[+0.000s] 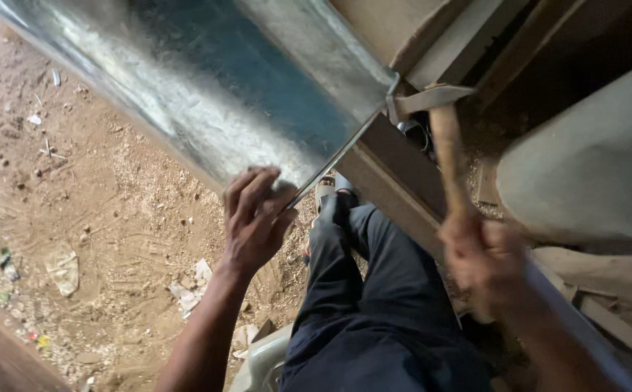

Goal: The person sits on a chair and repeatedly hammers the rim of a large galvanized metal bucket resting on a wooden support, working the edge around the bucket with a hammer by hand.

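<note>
Up top, sheet: our galvanized metal sheet [222, 87] slants from upper left down to lower right, long axis along that diagonal, its folded edge resting on a steel beam [396, 167].
Left hand: our left hand [254, 218] is pressed flat on the sheet's lower edge, fingers spread, not gripping anything.
Right hand: our right hand [486, 261] is wrapped tight around the wooden handle of a hammer [443, 131], blurry though.
Key relation: hammer head sits right at the sheet's corner fold, up and left of the right hand; the left hand is nearer the sheet.
Count: one sheet, one hammer, two hands, one beam.
Below: dirt floor [76, 203], our dark trousers [374, 305].
</note>
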